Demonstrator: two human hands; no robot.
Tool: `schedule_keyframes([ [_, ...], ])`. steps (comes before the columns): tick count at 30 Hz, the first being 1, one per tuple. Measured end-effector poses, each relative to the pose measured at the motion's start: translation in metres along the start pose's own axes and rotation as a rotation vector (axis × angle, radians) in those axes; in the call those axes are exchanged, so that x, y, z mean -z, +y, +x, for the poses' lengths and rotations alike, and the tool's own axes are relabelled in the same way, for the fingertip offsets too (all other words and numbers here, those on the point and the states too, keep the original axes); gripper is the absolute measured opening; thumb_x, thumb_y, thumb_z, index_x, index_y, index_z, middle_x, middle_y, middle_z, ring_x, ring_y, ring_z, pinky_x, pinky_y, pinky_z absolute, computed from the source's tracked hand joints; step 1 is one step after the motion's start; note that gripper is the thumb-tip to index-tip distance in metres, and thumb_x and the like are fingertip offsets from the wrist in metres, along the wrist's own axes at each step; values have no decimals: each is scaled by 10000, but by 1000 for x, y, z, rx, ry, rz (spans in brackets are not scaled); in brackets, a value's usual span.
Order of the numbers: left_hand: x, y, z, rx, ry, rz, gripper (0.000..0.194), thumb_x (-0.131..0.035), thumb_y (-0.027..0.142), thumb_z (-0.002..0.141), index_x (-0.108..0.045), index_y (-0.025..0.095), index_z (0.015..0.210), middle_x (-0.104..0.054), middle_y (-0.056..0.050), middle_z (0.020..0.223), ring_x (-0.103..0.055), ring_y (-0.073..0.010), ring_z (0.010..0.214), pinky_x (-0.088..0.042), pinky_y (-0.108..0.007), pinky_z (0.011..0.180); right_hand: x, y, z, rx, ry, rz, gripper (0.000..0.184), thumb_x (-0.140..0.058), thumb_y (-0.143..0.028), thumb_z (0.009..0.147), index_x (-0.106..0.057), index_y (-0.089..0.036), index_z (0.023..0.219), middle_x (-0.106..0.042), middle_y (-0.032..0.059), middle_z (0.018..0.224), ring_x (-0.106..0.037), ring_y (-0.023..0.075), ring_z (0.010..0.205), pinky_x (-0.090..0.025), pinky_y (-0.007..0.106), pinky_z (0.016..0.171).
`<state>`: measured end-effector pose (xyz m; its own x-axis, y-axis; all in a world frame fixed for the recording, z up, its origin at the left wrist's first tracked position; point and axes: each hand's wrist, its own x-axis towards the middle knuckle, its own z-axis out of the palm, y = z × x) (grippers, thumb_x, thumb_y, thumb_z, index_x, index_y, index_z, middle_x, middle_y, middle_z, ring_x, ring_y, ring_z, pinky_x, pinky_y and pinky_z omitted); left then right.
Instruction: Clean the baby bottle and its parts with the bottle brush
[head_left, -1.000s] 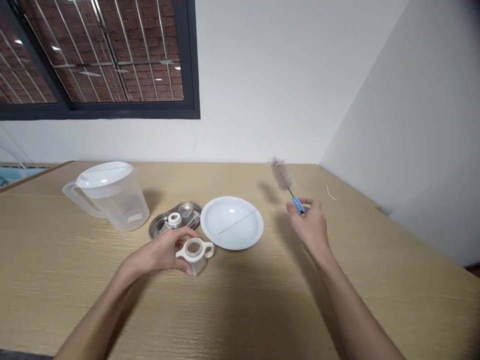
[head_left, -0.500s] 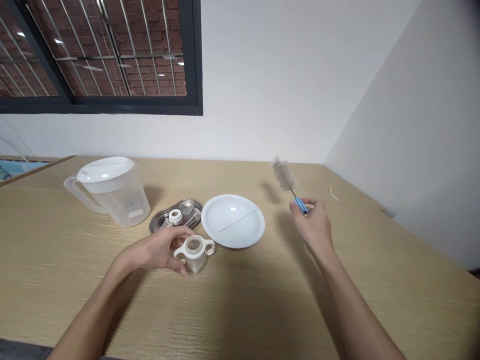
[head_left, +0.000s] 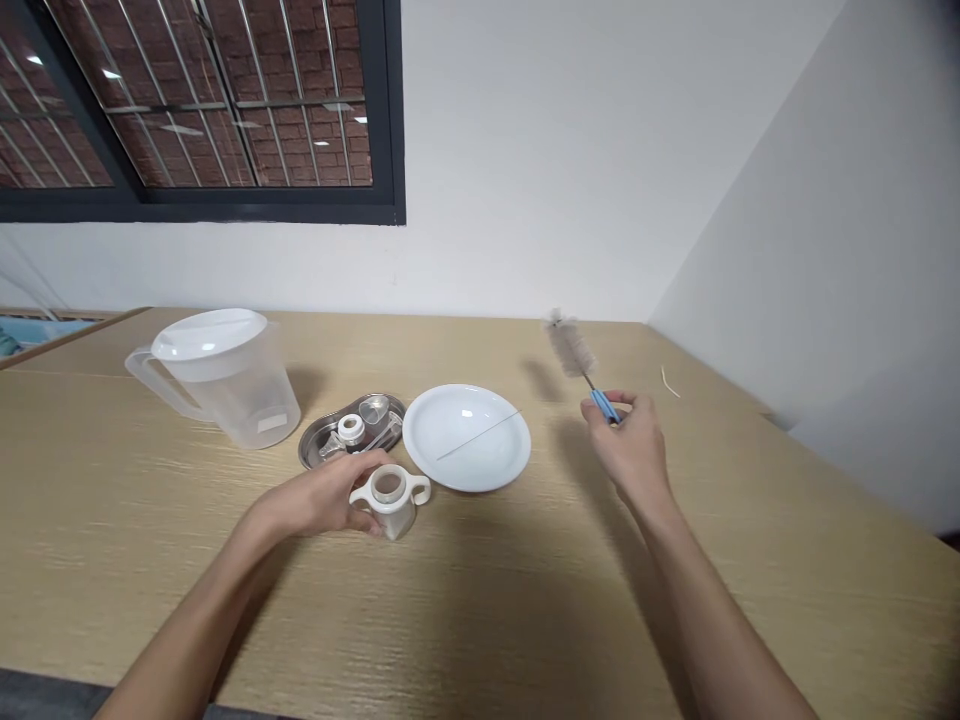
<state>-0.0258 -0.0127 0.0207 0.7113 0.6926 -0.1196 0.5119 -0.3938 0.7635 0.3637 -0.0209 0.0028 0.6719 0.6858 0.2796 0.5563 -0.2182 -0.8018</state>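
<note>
My left hand [head_left: 345, 495] is curled around the side of a two-handled baby bottle [head_left: 396, 517]. The bottle is clear with a white collar, stands upright on the table, and its mouth is uncovered. Raised over the table at the right, my right hand [head_left: 630, 440] grips a bottle brush [head_left: 571, 348] by its blue handle, bristles pointing up and away. Just behind the bottle is a kidney-shaped metal tray [head_left: 309, 445] holding a white ring [head_left: 351, 429], a clear cap [head_left: 373, 408] and other small clear parts.
A white plate [head_left: 427, 425] with a thin rod [head_left: 480, 435] across it lies between my hands. At the left stands a lidded translucent pitcher [head_left: 244, 395]. A thin bent strip [head_left: 669, 383] lies far right, near the wall.
The fingers and thumb of my left hand have closed in on the bottle. My right hand and the brush stay almost where they were; the view has tilted slightly.
</note>
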Motion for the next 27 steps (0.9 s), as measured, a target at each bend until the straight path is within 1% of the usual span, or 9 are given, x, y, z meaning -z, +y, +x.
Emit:
schedule_keyframes([
  [3,-1,1,2,23,38,43,453,-847,316,675,-603,255,1051,-713,23,987,-657,-216,924,-486,-298,762,0,0,0,4,-3,9,440,-611,-485,781,-546,-205,1114,-685,78,912,-593,209,672,-415,334,654],
  [8,-3,2,3,50,70,90,559,-907,414,581,-587,245,1007,-728,37,906,-665,-218,861,-463,-290,696,0,-2,-2,6,-10,26,464,-621,-503,761,-545,-200,1103,-678,71,894,-589,209,654,-422,340,649],
  [10,-3,3,3,39,61,87,618,-925,400,551,-593,244,1048,-733,28,930,-670,-230,882,-472,-296,716,1,-3,-2,1,-13,17,467,-620,-507,760,-544,-200,1103,-673,67,878,-584,209,647,-421,342,648],
  [13,-1,8,0,-8,32,57,704,-941,361,524,-608,251,1134,-728,-3,1060,-667,-258,979,-496,-317,790,1,-2,-2,-1,-15,19,467,-616,-511,766,-541,-204,1110,-673,67,888,-580,206,642,-420,340,644],
  [16,1,14,-3,-21,14,-6,720,-927,374,567,-603,273,1202,-702,-22,1180,-652,-272,1066,-506,-346,869,1,-2,-1,3,-15,27,468,-614,-511,768,-540,-204,1113,-674,68,892,-575,201,633,-416,335,636],
  [19,1,20,-4,1,38,-34,655,-853,358,692,-579,304,1284,-693,-26,1216,-653,-258,1082,-511,-359,891,2,-2,-1,-3,-15,9,468,-616,-507,765,-544,-201,1112,-667,62,867,-568,200,624,-410,334,629],
  [21,1,23,-4,-10,59,-10,583,-806,334,747,-594,307,1290,-699,-27,1213,-655,-253,1076,-509,-364,898,2,-2,-1,-5,-14,6,464,-615,-504,765,-543,-205,1113,-661,57,860,-567,201,625,-410,336,629],
  [24,0,23,-2,-14,52,-8,533,-809,352,744,-637,286,1244,-722,-33,1166,-665,-258,1047,-510,-375,896,2,-2,-1,0,-11,19,459,-615,-500,767,-538,-209,1114,-656,53,855,-575,206,638,-414,341,640],
  [27,0,21,-1,5,28,-78,624,-861,381,683,-630,281,1255,-723,-41,1175,-664,-270,1071,-512,-379,908,2,-1,-1,1,-12,19,451,-614,-496,769,-536,-210,1109,-650,46,833,-576,208,638,-414,342,644],
])
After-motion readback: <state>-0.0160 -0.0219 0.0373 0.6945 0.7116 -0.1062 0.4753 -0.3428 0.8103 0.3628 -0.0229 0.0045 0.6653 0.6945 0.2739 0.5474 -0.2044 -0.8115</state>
